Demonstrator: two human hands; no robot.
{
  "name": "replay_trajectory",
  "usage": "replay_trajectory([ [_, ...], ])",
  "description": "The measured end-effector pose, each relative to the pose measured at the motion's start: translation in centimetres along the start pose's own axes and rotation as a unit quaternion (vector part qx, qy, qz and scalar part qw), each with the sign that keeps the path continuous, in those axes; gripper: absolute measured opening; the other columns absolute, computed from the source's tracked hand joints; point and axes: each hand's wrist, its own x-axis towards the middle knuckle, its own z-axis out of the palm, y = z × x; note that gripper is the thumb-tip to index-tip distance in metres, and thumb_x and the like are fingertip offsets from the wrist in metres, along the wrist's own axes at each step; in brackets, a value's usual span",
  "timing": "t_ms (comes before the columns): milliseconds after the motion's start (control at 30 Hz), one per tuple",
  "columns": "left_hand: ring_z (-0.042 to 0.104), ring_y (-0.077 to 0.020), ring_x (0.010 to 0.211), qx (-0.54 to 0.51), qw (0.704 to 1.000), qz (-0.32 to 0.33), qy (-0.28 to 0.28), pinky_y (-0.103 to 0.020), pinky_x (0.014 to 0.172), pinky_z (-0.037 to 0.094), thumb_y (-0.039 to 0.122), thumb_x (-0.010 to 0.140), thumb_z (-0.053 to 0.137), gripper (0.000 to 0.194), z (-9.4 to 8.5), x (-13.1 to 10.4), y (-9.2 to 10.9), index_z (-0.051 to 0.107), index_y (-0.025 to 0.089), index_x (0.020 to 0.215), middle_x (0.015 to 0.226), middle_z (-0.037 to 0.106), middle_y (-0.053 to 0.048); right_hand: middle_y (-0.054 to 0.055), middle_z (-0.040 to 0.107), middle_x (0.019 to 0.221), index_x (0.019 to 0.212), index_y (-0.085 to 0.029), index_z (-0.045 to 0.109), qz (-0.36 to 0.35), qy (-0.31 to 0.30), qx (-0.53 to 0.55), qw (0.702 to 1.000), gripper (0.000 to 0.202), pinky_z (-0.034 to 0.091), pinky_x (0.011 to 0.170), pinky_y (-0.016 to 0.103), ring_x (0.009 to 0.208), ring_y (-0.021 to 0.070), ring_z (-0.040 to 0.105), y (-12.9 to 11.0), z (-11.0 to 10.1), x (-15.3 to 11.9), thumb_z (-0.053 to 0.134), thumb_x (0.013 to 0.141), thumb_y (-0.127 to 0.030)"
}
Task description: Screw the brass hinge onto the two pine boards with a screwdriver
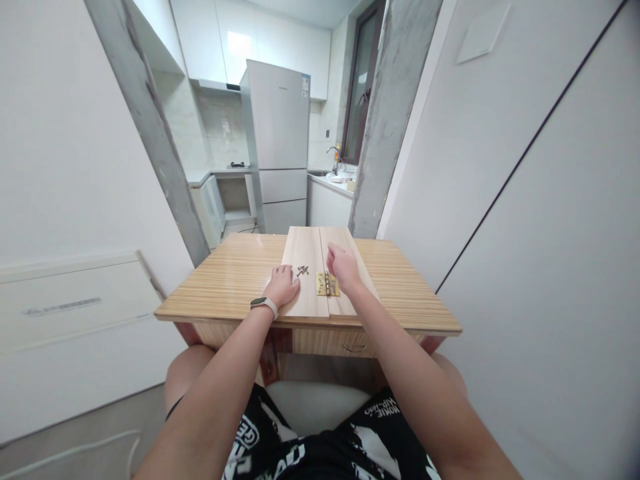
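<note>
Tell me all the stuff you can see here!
boards: two, pale wood, side by side on the table
hinge: one, brass, across the seam between the boards
screws: a small dark heap, count unclear, on the left board
table: one, striped light wood, in front of the person
drawer pull: one, dark, under the table edge
fridge: one, silver, in the kitchen behind
cupboards: white, high on the kitchen wall
tap: one, metal, by the window
band: one, white with a dark face, on the left wrist
left hand: flat on the left board
right hand: loosely curled, just above the hinge
</note>
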Motion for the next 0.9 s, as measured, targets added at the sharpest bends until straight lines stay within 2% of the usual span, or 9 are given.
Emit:
replay_trajectory([
  [67,0.050,-0.0342,0.141,0.001,1.000,0.001,0.001,-0.045,0.124,0.030,0.034,0.100,0.050,0.048,-0.1,0.0,0.1,0.056,0.008,0.140,0.146,0.061,-0.022,-0.006,0.031,0.047,0.053,-0.028,0.034,0.018,-0.112,0.013,0.993,0.060,0.024,0.049,0.031,0.046,0.0118,0.029,-0.3,-0.8,0.2,0.062,0.090,-0.065],
  [133,0.051,-0.0343,0.140,0.002,1.000,0.000,0.002,-0.045,0.124,0.031,0.034,0.100,0.050,0.047,-0.1,0.0,0.1,0.056,0.009,0.140,0.146,0.061,-0.022,-0.004,0.037,0.047,0.052,-0.026,0.040,0.003,-0.127,0.009,0.992,0.060,0.028,0.051,0.031,0.047,0.0118,0.034,-0.4,-1.2,0.3,0.065,0.089,-0.066],
  [233,0.051,-0.0346,0.140,0.001,1.000,-0.005,0.001,-0.046,0.123,0.031,0.034,0.100,0.051,0.047,-0.2,0.0,0.2,0.056,0.010,0.140,0.146,0.061,-0.022,-0.001,0.048,0.052,0.057,-0.024,0.048,-0.028,0.007,-0.008,1.000,0.060,0.034,0.055,0.031,0.052,0.0138,0.043,-0.3,-0.8,0.3,0.058,0.093,-0.072],
  [333,0.051,-0.0348,0.140,-0.006,1.000,-0.009,0.000,-0.046,0.122,0.032,0.034,0.100,0.051,0.047,-0.2,-0.1,0.2,0.056,0.010,0.140,0.146,0.061,-0.022,-0.001,0.047,0.055,0.061,-0.025,0.046,-0.035,0.134,-0.024,0.990,0.062,0.033,0.055,0.032,0.054,0.0152,0.043,0.0,0.5,-0.1,0.054,0.094,-0.077],
  [500,0.051,-0.0341,0.139,0.000,1.000,-0.006,0.000,-0.046,0.122,0.032,0.033,0.100,0.051,0.045,-0.1,-0.1,0.2,0.056,0.012,0.139,0.145,0.061,-0.021,-0.002,0.042,0.053,0.062,-0.027,0.040,-0.038,0.189,-0.031,0.981,0.061,0.031,0.054,0.034,0.054,0.0164,0.040,0.3,1.9,-0.9,0.045,0.098,-0.075],
  [567,0.051,-0.0336,0.140,0.001,1.000,-0.004,0.000,-0.046,0.123,0.031,0.033,0.101,0.051,0.044,-0.1,-0.1,0.2,0.056,0.012,0.140,0.145,0.061,-0.021,-0.002,0.041,0.051,0.058,-0.027,0.038,-0.028,0.152,-0.020,0.988,0.061,0.032,0.055,0.033,0.053,0.0159,0.040,0.3,1.6,-0.8,0.047,0.098,-0.072],
  [733,0.050,-0.0344,0.140,-0.003,1.000,-0.001,-0.003,-0.046,0.123,0.031,0.033,0.100,0.050,0.047,0.0,-0.1,0.1,0.055,0.009,0.140,0.147,0.060,-0.023,-0.005,0.032,0.044,0.050,-0.027,0.035,0.004,-0.128,0.007,0.992,0.055,0.027,0.051,0.031,0.046,0.0114,0.030,0.2,-1.0,-0.2,0.064,0.086,-0.058],
  [800,0.050,-0.0342,0.141,-0.004,1.000,-0.003,0.000,-0.046,0.123,0.031,0.033,0.100,0.051,0.046,0.0,-0.1,0.1,0.055,0.010,0.140,0.146,0.060,-0.022,-0.005,0.035,0.046,0.052,-0.026,0.038,-0.015,-0.125,0.034,0.991,0.049,0.026,0.051,0.030,0.046,0.0110,0.031,0.4,-1.8,0.1,0.064,0.084,-0.052],
  [900,0.050,-0.0344,0.141,-0.006,1.000,-0.007,0.000,-0.046,0.122,0.033,0.033,0.100,0.051,0.047,-0.1,-0.1,0.1,0.055,0.010,0.141,0.146,0.060,-0.021,-0.005,0.043,0.050,0.060,-0.026,0.042,-0.040,-0.013,0.055,0.998,0.040,0.030,0.050,0.029,0.048,0.0122,0.037,0.8,-1.9,0.3,0.060,0.087,-0.048],
])
